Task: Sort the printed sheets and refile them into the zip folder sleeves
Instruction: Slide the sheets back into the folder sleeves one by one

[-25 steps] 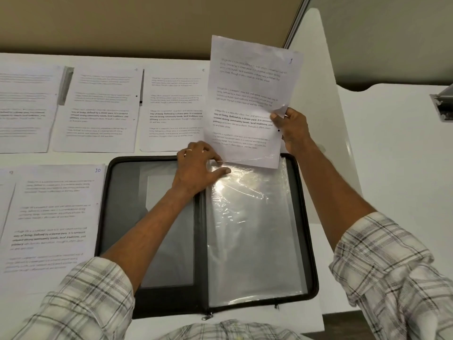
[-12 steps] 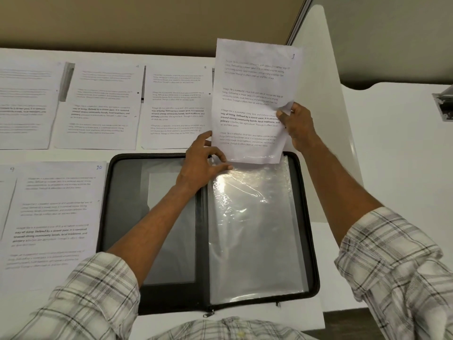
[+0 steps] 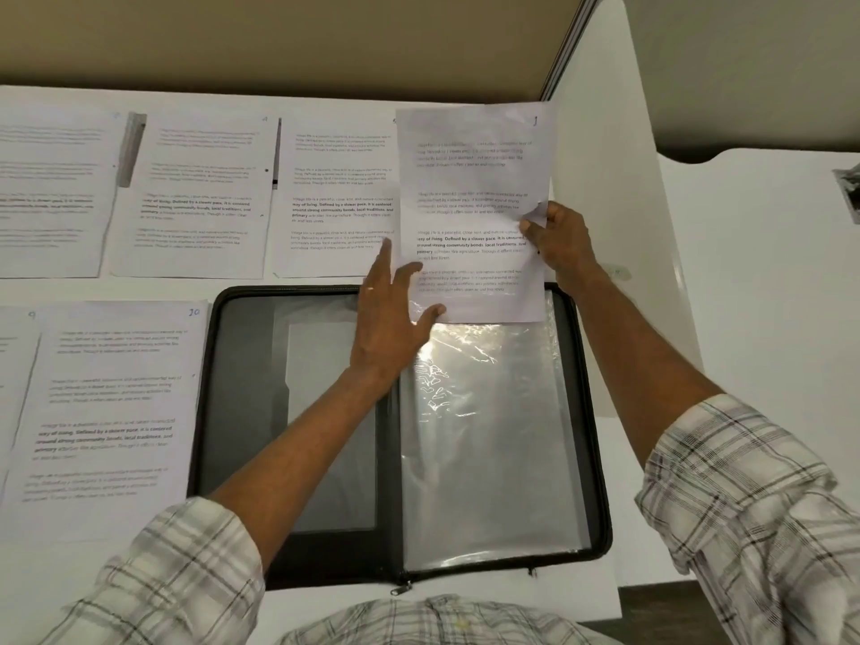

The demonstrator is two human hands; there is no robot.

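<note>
The right hand (image 3: 561,249) is pinching the right edge of a printed sheet (image 3: 470,179), holding it over the clear sleeve (image 3: 488,435) of the zip folder (image 3: 210,412), which is lying open at the worktop's (image 3: 512,593) near edge. The left hand's (image 3: 395,328) straight fingers are touching the sheet's lower left corner.

One wide-angle camera sits on the person's head, above the desk's (image 3: 153,290) near edge, and faces forward and down. It is close: the folder (image 3: 251,412) fills the middle of the view, the left forearm (image 3: 298,439) and right forearm (image 3: 642,365) enter from the bottom corners, and the wall (image 3: 279,39) beyond the far edge spans the top.
</note>
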